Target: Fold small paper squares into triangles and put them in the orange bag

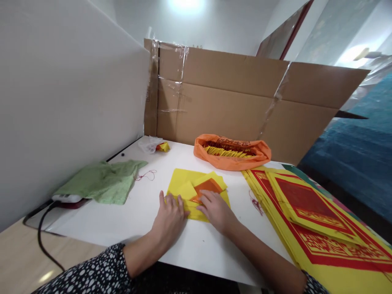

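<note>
With my left hand (171, 216) open over the near fold of the yellow paper (180, 177) at the middle of the white table (107, 222), and my right hand (214, 208) loosely open, fingertips on the orange piece (211, 185) atop it, I judge that light, even pressure would steady the layers and leave the crease straight. From the paper, the orange bag (229, 163) sits toward one o'clock, printed sheets (330, 257) at three and a green cloth (107, 179) at nine, with cardboard (220, 98) standing beyond at twelve.
</note>
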`<action>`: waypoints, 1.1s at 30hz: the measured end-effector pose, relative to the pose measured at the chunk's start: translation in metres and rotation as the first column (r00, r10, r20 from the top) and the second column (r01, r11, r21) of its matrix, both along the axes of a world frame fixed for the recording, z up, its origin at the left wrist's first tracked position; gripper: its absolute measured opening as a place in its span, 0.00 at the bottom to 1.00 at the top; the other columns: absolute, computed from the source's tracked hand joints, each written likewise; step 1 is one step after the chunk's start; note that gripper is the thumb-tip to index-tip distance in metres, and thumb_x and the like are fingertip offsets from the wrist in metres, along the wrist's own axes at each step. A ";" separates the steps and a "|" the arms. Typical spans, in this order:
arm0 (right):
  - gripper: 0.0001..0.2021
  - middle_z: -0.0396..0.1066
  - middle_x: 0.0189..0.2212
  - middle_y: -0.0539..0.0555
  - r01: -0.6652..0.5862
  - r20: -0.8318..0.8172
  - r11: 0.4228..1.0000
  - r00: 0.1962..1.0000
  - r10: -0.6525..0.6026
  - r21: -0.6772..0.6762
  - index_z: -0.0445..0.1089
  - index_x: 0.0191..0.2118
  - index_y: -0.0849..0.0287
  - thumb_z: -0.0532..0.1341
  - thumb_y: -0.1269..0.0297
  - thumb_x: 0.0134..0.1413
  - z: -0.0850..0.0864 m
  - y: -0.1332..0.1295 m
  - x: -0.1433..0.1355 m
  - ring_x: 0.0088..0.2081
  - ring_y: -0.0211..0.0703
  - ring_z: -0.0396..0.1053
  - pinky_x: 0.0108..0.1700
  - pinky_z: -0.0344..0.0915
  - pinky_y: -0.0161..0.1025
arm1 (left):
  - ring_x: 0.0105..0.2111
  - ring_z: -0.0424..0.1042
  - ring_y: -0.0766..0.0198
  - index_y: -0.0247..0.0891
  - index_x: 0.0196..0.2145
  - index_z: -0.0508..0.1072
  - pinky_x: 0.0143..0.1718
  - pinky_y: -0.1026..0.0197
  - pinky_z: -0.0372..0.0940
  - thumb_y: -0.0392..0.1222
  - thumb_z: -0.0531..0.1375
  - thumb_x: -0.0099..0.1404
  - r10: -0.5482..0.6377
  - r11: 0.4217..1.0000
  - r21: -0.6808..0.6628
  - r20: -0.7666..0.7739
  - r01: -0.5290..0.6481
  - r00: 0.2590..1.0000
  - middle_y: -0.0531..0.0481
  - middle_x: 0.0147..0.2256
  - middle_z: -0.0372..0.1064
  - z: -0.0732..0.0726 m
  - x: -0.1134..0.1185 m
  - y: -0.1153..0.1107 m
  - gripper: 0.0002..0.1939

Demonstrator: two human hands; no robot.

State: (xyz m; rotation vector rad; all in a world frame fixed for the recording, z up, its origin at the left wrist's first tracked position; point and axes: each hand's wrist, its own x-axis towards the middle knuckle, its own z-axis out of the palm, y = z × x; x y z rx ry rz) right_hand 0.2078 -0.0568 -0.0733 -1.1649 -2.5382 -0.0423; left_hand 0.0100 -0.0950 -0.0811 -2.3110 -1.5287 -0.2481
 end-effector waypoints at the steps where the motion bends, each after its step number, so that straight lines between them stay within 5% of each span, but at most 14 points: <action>1: 0.13 0.68 0.53 0.63 0.013 -0.030 0.999 0.999 -0.014 -0.029 0.70 0.48 0.63 0.58 0.62 0.62 0.000 0.003 -0.006 0.53 0.54 0.66 0.52 0.64 0.50 | 0.49 0.67 0.37 0.25 0.52 0.69 0.56 0.29 0.46 0.44 0.49 0.69 0.014 1.000 0.012 -0.001 -0.014 1.000 0.28 0.44 0.72 -0.001 0.001 -0.003 0.22; 5: 0.22 0.64 0.57 0.66 0.041 -0.015 0.997 0.999 -0.042 -0.062 0.62 0.59 0.64 0.57 0.60 0.63 -0.007 0.012 -0.026 0.57 0.56 0.62 0.54 0.63 0.54 | 0.46 0.70 0.40 0.28 0.49 0.71 0.52 0.32 0.55 0.43 0.50 0.69 0.018 1.000 -0.009 0.016 -0.018 1.000 0.30 0.44 0.72 0.007 -0.006 -0.004 0.19; 8: 0.20 0.62 0.58 0.70 0.003 0.076 1.000 0.997 -0.004 0.009 0.62 0.58 0.68 0.54 0.62 0.65 -0.010 0.017 -0.030 0.56 0.58 0.64 0.54 0.63 0.54 | 0.36 0.72 0.48 0.33 0.41 0.73 0.42 0.43 0.65 0.38 0.50 0.68 0.033 0.993 -0.113 0.083 -0.023 0.996 0.39 0.32 0.74 0.027 -0.030 0.008 0.13; 10: 0.18 0.63 0.57 0.72 -0.043 0.141 0.998 0.989 0.036 0.047 0.64 0.57 0.71 0.53 0.69 0.65 -0.008 0.019 -0.030 0.55 0.58 0.65 0.53 0.64 0.51 | 0.35 0.73 0.49 0.32 0.44 0.71 0.38 0.48 0.66 0.37 0.49 0.68 0.097 0.989 -0.122 0.082 -0.087 0.992 0.41 0.29 0.74 0.040 -0.051 0.020 0.13; 13: 0.18 0.68 0.54 0.68 -0.077 0.123 0.996 0.990 0.071 0.043 0.66 0.55 0.67 0.52 0.79 0.61 0.001 0.020 -0.027 0.53 0.54 0.68 0.51 0.65 0.47 | 0.42 0.73 0.48 0.32 0.50 0.68 0.44 0.47 0.65 0.39 0.51 0.68 0.076 0.996 -0.063 0.135 -0.068 0.988 0.38 0.37 0.75 0.052 -0.079 0.040 0.15; 16: 0.19 0.72 0.51 0.58 -0.187 -0.092 0.982 0.978 0.187 0.004 0.69 0.54 0.57 0.50 0.78 0.63 0.014 0.021 -0.021 0.52 0.46 0.69 0.54 0.63 0.47 | 0.57 0.63 0.47 0.34 0.63 0.53 0.54 0.47 0.61 0.43 0.57 0.65 -0.120 0.981 -0.122 0.243 0.153 0.962 0.33 0.57 0.63 0.054 -0.090 0.055 0.31; 19: 0.17 0.74 0.49 0.50 -0.299 -0.289 0.952 0.919 0.268 -0.069 0.74 0.47 0.48 0.50 0.72 0.66 0.030 0.023 -0.006 0.59 0.43 0.62 0.61 0.53 0.54 | 0.66 0.46 0.46 0.40 0.68 0.40 0.59 0.46 0.57 0.43 0.62 0.61 -0.312 0.914 -0.170 0.288 0.369 0.905 0.34 0.67 0.41 0.051 -0.080 0.067 0.45; 21: 0.16 0.75 0.48 0.49 -0.345 -0.394 0.920 0.884 0.252 -0.184 0.76 0.41 0.47 0.51 0.67 0.66 0.040 0.025 0.009 0.61 0.45 0.58 0.62 0.49 0.57 | 0.67 0.40 0.45 0.42 0.68 0.41 0.61 0.44 0.54 0.41 0.62 0.61 -0.399 0.881 -0.153 0.266 0.447 0.878 0.35 0.68 0.36 0.049 -0.067 0.075 0.45; 26: 0.18 0.76 0.46 0.57 -0.473 -0.669 0.767 0.739 0.076 -0.435 0.77 0.31 0.55 0.57 0.48 0.60 0.052 0.043 0.056 0.59 0.50 0.61 0.58 0.57 0.53 | 0.67 0.40 0.46 0.44 0.65 0.52 0.63 0.39 0.46 0.35 0.59 0.61 -0.533 0.815 -0.157 0.176 0.558 0.828 0.40 0.67 0.43 0.041 -0.038 0.096 0.37; 30: 0.26 0.62 0.60 0.61 -0.439 -0.763 0.734 0.626 -0.164 -0.518 0.74 0.26 0.59 0.62 0.36 0.47 0.051 0.058 0.080 0.53 0.55 0.68 0.50 0.66 0.51 | 0.65 0.48 0.50 0.45 0.66 0.48 0.61 0.47 0.55 0.31 0.59 0.59 -0.548 0.770 -0.181 0.306 0.612 0.779 0.41 0.68 0.40 0.034 -0.028 0.105 0.41; 33: 0.29 0.56 0.64 0.60 -0.445 -0.788 0.744 0.591 -0.175 -0.499 0.72 0.23 0.59 0.62 0.33 0.42 0.052 0.065 0.088 0.55 0.57 0.66 0.52 0.65 0.50 | 0.62 0.57 0.54 0.47 0.62 0.57 0.58 0.51 0.61 0.29 0.55 0.61 -0.519 0.792 -0.127 0.376 0.598 0.767 0.44 0.67 0.44 0.030 -0.027 0.109 0.33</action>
